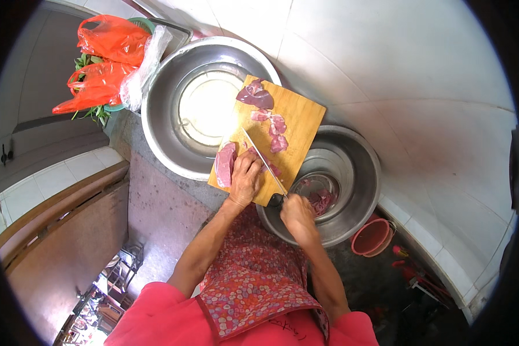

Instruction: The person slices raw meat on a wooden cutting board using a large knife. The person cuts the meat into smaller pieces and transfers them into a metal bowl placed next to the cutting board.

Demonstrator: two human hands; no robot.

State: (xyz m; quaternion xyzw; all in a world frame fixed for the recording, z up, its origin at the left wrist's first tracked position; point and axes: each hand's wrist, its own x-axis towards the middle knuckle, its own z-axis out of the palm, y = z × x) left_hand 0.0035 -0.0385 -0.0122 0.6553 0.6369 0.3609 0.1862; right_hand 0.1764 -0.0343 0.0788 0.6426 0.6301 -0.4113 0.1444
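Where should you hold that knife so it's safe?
By the dark handle, from the near end beside the person, as the right hand does. The long thin blade points away across the wooden cutting board, past the left hand holding the meat.

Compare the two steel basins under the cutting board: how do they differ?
The left basin looks wider and holds bright, glaring water; the right basin looks smaller and holds a small bowl of cut meat instead. The cutting board bridges both. Both are round, shiny metal.
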